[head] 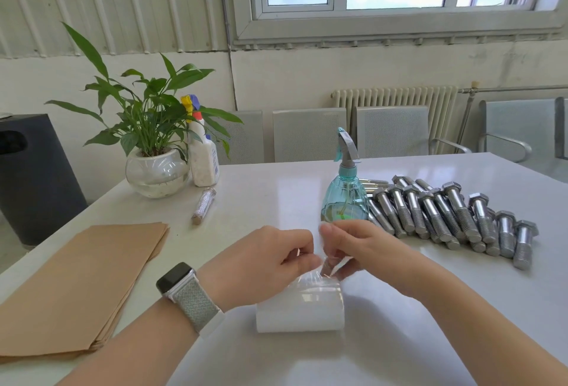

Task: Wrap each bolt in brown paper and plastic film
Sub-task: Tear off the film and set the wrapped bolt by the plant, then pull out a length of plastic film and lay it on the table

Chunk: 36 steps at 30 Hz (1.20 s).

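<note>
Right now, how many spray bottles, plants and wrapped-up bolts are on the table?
Spray bottles: 2, a blue one and a white one
Potted plants: 1
Wrapped bolts: 1
Total: 4

Both forearms reach in from the lower edge and converge at the centre. The 2 hands nearly meet: the left hand (270, 258), wrist strapped with a watch, has fingers curled inward, and the right hand (353, 247) pinches with fingertips pointing down.
</note>
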Each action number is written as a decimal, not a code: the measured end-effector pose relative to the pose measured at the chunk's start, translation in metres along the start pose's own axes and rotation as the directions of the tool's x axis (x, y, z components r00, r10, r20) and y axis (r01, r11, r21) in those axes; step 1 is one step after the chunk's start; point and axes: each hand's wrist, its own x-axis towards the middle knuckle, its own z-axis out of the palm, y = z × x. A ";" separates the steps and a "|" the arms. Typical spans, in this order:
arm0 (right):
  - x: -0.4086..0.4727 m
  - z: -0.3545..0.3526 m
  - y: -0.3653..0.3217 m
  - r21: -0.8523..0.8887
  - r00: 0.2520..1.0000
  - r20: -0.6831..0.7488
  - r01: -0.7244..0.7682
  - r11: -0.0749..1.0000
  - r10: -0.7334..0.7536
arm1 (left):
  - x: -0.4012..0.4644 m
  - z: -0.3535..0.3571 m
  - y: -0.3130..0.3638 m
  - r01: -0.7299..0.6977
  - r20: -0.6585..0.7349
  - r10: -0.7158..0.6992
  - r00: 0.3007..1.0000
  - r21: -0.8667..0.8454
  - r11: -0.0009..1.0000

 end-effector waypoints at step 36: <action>0.003 0.008 0.015 0.662 0.978 0.028 -0.174 0.729 0.208 | -0.036 -0.010 -0.042 0.028 -0.371 -0.796 0.478 -0.900 0.436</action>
